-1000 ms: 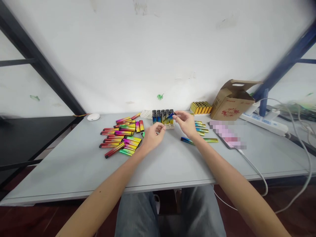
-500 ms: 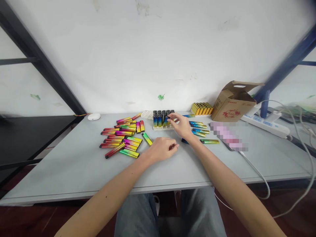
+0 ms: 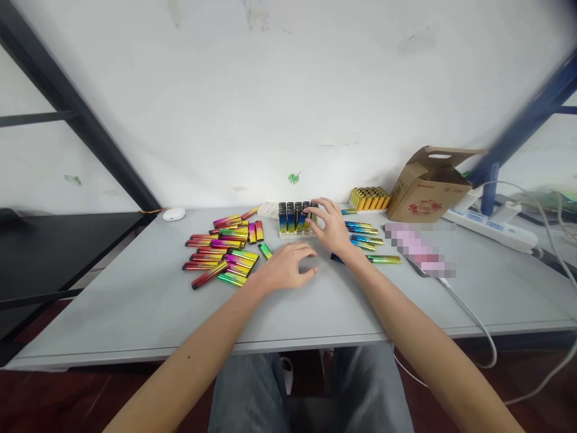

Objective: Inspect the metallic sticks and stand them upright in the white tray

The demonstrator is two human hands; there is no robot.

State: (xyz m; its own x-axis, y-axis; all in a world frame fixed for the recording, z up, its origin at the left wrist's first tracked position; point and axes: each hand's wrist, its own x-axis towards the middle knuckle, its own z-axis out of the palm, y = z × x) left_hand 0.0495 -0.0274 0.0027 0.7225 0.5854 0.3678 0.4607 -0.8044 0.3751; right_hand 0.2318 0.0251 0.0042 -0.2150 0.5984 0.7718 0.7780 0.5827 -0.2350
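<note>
My left hand (image 3: 289,266) hovers over the desk's middle, its thumb and fingers curved apart with nothing between them. A white rack (image 3: 295,234) holds rows of upright blue-and-yellow shiny tubes with black tops (image 3: 291,218). At the rack's right end is my right hand (image 3: 331,227), its fingers spread and the tips beside the front-row tubes; whether they touch one is unclear. The hand hides part of that end. Several more blue-and-yellow tubes (image 3: 363,239) lie right of it. Left of my left hand lies a loose pile of red, pink, green and yellow tubes (image 3: 225,243).
Behind the pile lies another white rack (image 3: 267,209). At the back right stand a block of yellow tubes (image 3: 369,198) and an open cardboard box (image 3: 426,192). A blurred pink phone (image 3: 419,249) with a cable, a power strip (image 3: 493,230) and a white case (image 3: 174,214) also lie on the desk.
My left hand's fingers have opened from a loose curl, and the hand has shifted slightly left. My right hand's fingers have spread from a pinch at a tube top in the rack.
</note>
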